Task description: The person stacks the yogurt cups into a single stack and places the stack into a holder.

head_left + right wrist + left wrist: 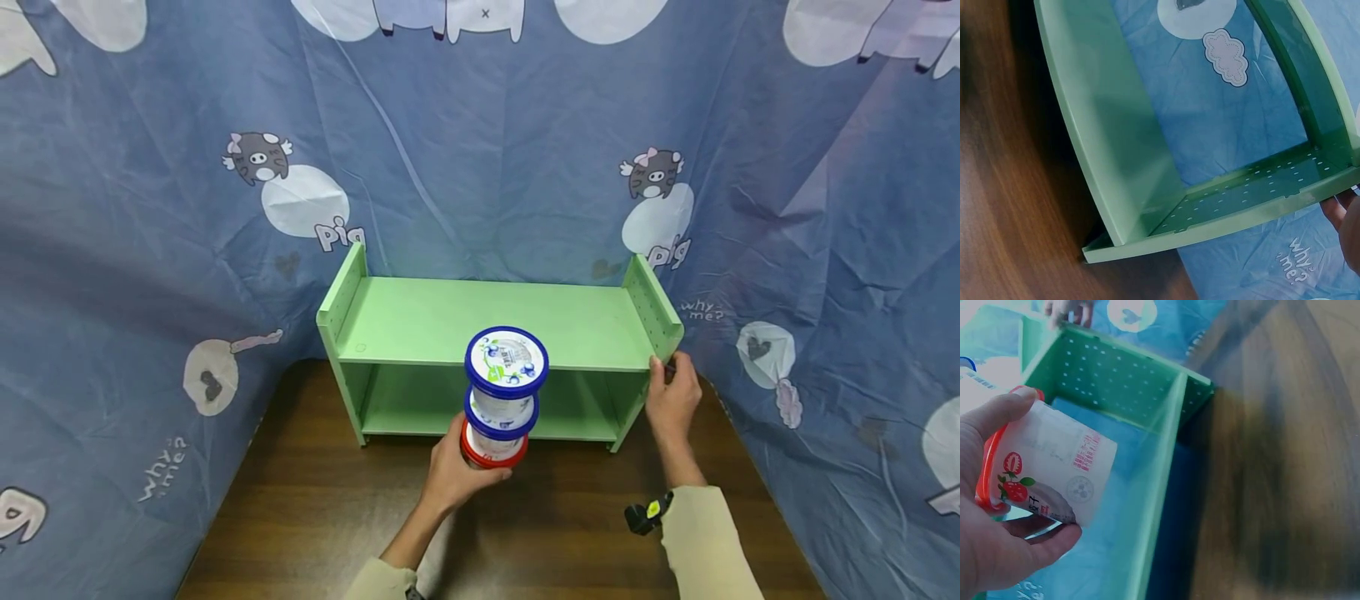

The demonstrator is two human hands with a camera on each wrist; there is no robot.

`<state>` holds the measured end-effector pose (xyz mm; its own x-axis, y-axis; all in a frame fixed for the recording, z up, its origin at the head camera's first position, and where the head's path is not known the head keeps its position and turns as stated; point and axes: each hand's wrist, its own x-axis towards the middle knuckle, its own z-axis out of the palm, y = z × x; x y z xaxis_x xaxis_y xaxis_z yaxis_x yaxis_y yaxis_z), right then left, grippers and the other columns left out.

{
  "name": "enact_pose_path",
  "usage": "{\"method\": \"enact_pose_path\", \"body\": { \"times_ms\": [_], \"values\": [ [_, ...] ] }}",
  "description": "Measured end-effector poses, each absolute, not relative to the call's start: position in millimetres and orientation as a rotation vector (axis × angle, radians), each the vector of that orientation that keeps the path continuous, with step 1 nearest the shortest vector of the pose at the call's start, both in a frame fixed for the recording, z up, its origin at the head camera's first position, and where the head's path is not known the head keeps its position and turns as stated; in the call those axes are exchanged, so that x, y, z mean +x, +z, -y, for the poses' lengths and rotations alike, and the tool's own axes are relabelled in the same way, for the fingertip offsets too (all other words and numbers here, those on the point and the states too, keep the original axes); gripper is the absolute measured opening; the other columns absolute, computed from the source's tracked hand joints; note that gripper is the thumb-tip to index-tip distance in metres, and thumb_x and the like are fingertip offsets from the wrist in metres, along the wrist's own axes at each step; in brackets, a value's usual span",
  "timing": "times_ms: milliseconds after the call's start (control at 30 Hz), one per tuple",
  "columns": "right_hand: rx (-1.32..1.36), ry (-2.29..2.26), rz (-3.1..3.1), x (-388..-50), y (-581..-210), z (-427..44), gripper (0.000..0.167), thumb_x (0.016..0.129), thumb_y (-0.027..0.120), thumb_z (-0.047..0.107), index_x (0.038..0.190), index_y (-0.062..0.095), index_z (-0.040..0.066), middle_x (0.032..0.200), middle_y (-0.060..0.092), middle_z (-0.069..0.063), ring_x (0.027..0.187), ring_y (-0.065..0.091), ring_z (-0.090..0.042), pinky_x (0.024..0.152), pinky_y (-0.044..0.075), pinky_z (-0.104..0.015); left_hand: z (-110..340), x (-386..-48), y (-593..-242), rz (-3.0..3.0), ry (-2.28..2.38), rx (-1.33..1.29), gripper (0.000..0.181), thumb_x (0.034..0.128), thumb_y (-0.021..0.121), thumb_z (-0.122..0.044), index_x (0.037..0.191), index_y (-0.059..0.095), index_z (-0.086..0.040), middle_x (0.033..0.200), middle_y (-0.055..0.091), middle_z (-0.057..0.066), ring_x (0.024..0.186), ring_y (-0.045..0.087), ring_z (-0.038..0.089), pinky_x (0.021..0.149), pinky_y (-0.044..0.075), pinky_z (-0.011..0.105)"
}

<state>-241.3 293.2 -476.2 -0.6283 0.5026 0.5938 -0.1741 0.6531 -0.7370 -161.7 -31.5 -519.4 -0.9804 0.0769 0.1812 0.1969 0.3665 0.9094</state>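
Observation:
My left hand (463,467) grips the lowest of three stacked yogurt tubs in front of the shelf. That tub (1054,459) has a red lid (493,454) and strawberry pictures, and my thumb and fingers curl round it in the left wrist view. Above it are two tubs with blue lids; the top lid (507,362) shows blueberries. My right hand (672,400) holds the right side panel (654,304) of the light green two-tier shelf (480,312), thumb at its front edge. In the right wrist view only part of that hand (1349,228) shows, at the panel's edge.
The shelf stands on a brown wood-look surface (570,517), its lower board (427,408) partly hidden behind the tubs. Blue cloth (487,167) with pig prints hangs behind and on both sides. A dark device (645,517) is worn at my right wrist.

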Motion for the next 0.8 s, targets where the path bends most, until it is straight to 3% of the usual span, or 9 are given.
{"method": "enact_pose_path", "body": {
  "times_ms": [800],
  "values": [
    [-0.256,1.001,2.019,-243,-478,-294,0.028,0.094,0.067,0.012,0.108,0.059,-0.01,0.1,0.062,-0.034,0.096,0.06,-0.052,0.088,0.047,-0.058,33,-169,-467,2.531,-1.737,-0.287,0.096,0.0654,0.092,-0.032,0.145,0.043,-0.012,0.126,0.066,0.012,0.111,0.064,0.028,0.093,0.055,0.046]
  ]
}}
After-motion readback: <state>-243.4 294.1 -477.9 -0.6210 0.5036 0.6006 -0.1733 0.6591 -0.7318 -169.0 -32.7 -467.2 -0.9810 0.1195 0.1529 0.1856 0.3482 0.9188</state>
